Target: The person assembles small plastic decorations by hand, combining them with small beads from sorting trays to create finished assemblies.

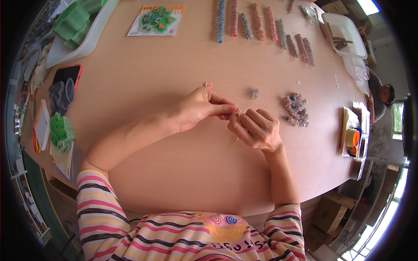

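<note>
My left hand (203, 108) and my right hand (257, 128) meet over the middle of the table, fingertips pinched together. Whatever sits between them is too small and too covered to make out. A tiny red-and-white piece (209, 85) lies just beyond my left hand. Past my right hand lies a small pale bundle (255, 93) of little pieces. To its right is a larger heap (296, 109) of small multicoloured pieces, close to my right knuckles but apart from them.
Several beaded-looking rods (259, 24) line the far side. A packaged green sheet (156, 20) lies far left, near a white tray (69, 56) with green moulds. At left are a phone (67, 77) and grey cloth (62, 93); at right, a clear bin (346, 37) and orange tape (353, 138).
</note>
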